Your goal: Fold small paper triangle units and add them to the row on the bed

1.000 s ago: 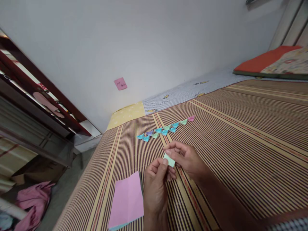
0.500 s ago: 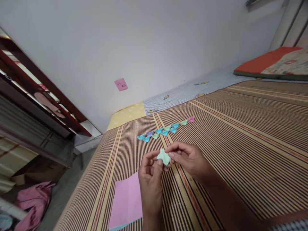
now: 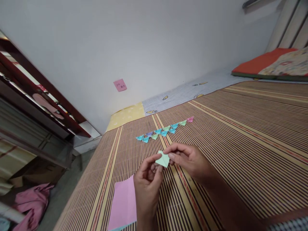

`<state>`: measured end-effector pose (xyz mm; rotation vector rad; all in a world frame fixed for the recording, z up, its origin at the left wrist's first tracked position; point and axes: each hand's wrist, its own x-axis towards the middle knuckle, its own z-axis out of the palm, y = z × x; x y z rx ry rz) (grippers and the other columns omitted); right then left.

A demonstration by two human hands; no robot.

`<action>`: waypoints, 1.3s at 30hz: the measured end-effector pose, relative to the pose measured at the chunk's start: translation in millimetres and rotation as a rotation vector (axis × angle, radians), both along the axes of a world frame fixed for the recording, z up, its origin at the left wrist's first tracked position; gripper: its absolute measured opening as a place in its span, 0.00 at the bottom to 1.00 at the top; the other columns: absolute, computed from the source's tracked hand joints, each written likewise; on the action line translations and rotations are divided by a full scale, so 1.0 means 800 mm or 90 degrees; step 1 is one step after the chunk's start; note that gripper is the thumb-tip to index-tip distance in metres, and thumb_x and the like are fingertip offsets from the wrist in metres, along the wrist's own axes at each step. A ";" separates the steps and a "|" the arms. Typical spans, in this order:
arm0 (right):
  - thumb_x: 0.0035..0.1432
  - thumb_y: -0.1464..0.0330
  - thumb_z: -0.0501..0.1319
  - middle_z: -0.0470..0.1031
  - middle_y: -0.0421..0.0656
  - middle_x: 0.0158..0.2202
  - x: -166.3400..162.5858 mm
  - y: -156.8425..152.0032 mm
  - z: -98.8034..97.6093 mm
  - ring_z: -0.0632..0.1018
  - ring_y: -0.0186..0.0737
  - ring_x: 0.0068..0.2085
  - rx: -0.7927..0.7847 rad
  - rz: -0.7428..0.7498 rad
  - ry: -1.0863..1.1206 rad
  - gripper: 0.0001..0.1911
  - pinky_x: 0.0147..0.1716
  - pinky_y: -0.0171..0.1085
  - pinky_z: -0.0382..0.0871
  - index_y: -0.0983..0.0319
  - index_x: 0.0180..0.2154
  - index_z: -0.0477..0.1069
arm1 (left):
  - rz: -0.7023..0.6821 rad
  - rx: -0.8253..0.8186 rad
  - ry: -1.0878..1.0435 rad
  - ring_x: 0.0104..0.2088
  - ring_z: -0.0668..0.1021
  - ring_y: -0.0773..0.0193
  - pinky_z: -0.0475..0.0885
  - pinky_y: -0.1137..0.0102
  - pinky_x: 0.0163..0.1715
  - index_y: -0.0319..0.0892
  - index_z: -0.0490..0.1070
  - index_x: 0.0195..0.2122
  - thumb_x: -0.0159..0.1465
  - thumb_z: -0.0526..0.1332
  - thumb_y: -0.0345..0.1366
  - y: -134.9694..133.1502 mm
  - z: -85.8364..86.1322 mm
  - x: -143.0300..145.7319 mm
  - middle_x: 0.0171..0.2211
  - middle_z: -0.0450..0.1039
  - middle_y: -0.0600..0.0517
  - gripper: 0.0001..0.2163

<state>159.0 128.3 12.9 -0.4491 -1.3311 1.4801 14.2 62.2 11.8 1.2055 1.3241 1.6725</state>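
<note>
A small piece of folded light green paper (image 3: pixel 163 160) is held between my two hands above the striped mat (image 3: pixel 231 141). My left hand (image 3: pixel 149 179) grips its left side, index finger on the upper left edge and thumb near the lower tip. On the right side, my right hand (image 3: pixel 185 158) pinches the paper between thumb and index finger. Beyond the hands lie several small folded paper triangles (image 3: pixel 165 132) in blue, green, purple and pink, set in slanting rows. Pink paper sheets (image 3: pixel 124 202), with a blue edge below, lie left of my left wrist, which partly covers them.
A pink note (image 3: pixel 120 85) is stuck to the white wall behind the bed. An orange and patterned folded quilt (image 3: pixel 267 64) lies at the far right. Off the bed's left edge, a pink cloth (image 3: pixel 33 205) hangs low near the floor beside a cardboard box.
My left fingers have shifted on the green paper, the index finger now lying over its upper left edge. The paper looks turned slightly, with a more pointed lower end.
</note>
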 end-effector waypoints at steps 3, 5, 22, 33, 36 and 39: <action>0.57 0.71 0.65 0.76 0.43 0.36 0.003 -0.001 0.001 0.78 0.37 0.38 0.011 0.030 -0.020 0.08 0.40 0.37 0.75 0.61 0.41 0.78 | 0.003 -0.006 -0.039 0.32 0.79 0.68 0.75 0.76 0.35 0.46 0.80 0.41 0.59 0.71 0.35 0.001 0.000 0.001 0.31 0.80 0.53 0.09; 0.56 0.71 0.66 0.75 0.43 0.37 0.005 -0.002 0.002 0.76 0.37 0.37 0.032 0.025 -0.037 0.09 0.39 0.37 0.74 0.61 0.41 0.78 | 0.002 -0.002 -0.053 0.37 0.81 0.65 0.76 0.74 0.39 0.46 0.80 0.41 0.59 0.71 0.35 0.002 0.000 0.001 0.36 0.82 0.51 0.09; 0.61 0.70 0.66 0.74 0.43 0.36 0.001 0.002 -0.003 0.75 0.41 0.40 0.176 -0.067 -0.076 0.03 0.41 0.41 0.71 0.59 0.34 0.78 | -0.003 -0.028 -0.054 0.40 0.82 0.63 0.75 0.73 0.41 0.44 0.79 0.37 0.59 0.70 0.35 0.001 0.001 -0.002 0.36 0.82 0.51 0.05; 0.62 0.71 0.63 0.71 0.40 0.32 -0.005 -0.001 -0.005 0.74 0.39 0.36 0.165 -0.108 -0.111 0.05 0.37 0.38 0.68 0.60 0.32 0.72 | 0.054 -0.019 0.001 0.32 0.80 0.64 0.74 0.73 0.34 0.43 0.81 0.33 0.58 0.71 0.38 -0.001 0.008 0.005 0.29 0.80 0.52 0.06; 0.63 0.71 0.62 0.71 0.40 0.33 -0.008 -0.002 -0.006 0.73 0.38 0.36 0.166 -0.113 -0.120 0.06 0.37 0.38 0.68 0.60 0.32 0.71 | 0.058 -0.027 -0.015 0.33 0.80 0.64 0.74 0.73 0.35 0.43 0.80 0.33 0.57 0.72 0.38 0.001 0.007 0.006 0.30 0.80 0.53 0.06; 0.63 0.72 0.62 0.71 0.40 0.33 -0.008 -0.002 -0.004 0.73 0.39 0.36 0.178 -0.120 -0.127 0.06 0.38 0.39 0.68 0.60 0.31 0.71 | 0.082 -0.026 -0.020 0.32 0.79 0.65 0.74 0.73 0.35 0.42 0.78 0.32 0.58 0.71 0.39 0.002 0.006 0.009 0.29 0.78 0.53 0.07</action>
